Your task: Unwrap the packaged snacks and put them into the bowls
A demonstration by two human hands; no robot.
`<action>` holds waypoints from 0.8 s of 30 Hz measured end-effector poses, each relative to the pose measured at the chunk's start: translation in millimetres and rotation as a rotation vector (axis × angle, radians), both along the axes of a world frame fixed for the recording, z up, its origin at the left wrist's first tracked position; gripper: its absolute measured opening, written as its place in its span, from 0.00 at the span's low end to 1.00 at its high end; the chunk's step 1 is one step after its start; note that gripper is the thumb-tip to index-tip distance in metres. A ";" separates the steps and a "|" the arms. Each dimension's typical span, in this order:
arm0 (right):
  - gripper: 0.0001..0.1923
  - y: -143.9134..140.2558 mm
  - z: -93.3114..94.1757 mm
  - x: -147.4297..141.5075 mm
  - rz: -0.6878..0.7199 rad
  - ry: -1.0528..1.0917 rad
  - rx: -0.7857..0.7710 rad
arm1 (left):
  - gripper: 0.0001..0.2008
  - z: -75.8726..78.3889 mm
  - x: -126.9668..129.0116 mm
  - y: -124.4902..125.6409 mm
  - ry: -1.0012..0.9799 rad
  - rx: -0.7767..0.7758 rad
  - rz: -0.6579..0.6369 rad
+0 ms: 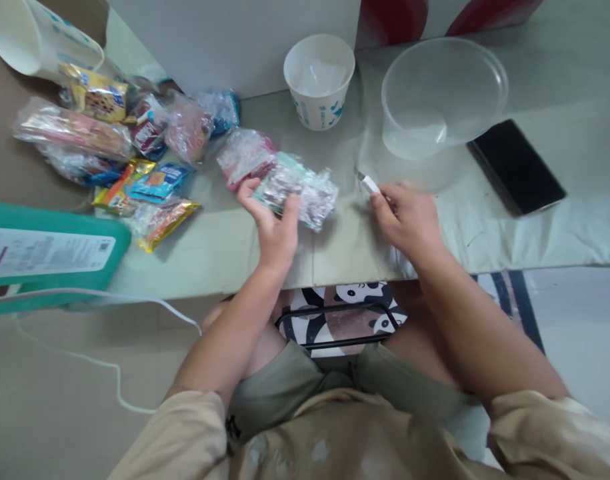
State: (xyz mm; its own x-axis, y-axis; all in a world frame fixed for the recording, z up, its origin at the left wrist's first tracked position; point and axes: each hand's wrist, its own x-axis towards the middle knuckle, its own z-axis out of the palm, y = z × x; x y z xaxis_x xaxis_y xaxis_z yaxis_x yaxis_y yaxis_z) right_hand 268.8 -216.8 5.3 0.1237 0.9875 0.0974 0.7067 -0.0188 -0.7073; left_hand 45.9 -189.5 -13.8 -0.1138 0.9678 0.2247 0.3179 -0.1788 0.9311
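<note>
Snack pile (pixel 119 160), far left | left hand (pixel 275 223) clasps crinkly wrapped packet (pixel 297 190) on pale table (pixel 335 247) | right hand (pixel 409 217) pinches small white tool (pixel 369 182) (blade unclear) | risk: slippery film may shift, letting the tool slide toward fingers | paper cup (pixel 319 80), clear bowl (pixel 442 93), phone (pixel 517 165) behind

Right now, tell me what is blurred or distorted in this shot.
Head view: the right hand and the small white item it holds are motion-blurred; the left hand on the crinkly packet is sharper; table edges bow from the wide lens.
</note>
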 end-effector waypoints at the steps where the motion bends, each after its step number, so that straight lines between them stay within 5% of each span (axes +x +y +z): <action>1: 0.15 2.9 -6.0 6.5 -0.009 -0.093 0.055 | 0.26 -2.0 3.2 -6.0 0.078 0.015 -0.048; 7: 0.19 5.9 -7.4 19.5 -0.116 -0.254 0.180 | 0.33 1.7 -7.7 -8.1 0.311 0.188 -0.119; 11: 0.21 -7.3 13.6 5.2 0.142 -0.107 0.195 | 0.31 7.5 -19.6 4.5 0.360 0.164 -0.197; 15: 0.19 -16.6 12.2 -6.4 0.316 -0.148 0.151 | 0.14 8.3 -26.9 11.9 0.290 0.003 -0.137; 18: 0.13 -14.0 1.7 -3.0 0.286 -0.154 0.095 | 0.04 5.3 -39.7 17.6 0.181 -0.093 -0.056; 24: 0.03 -10.0 2.2 2.9 0.164 -0.117 0.142 | 0.05 2.0 -70.4 25.1 0.043 -0.117 0.048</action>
State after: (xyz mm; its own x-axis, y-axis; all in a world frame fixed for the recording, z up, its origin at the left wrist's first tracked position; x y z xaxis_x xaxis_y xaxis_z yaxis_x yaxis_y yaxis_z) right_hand 271.7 -226.8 7.4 -0.0574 0.9688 0.2410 0.7690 0.1968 -0.6082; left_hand -24.5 -164.4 -11.8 -0.1534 0.9813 0.1162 0.3632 -0.0533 0.9302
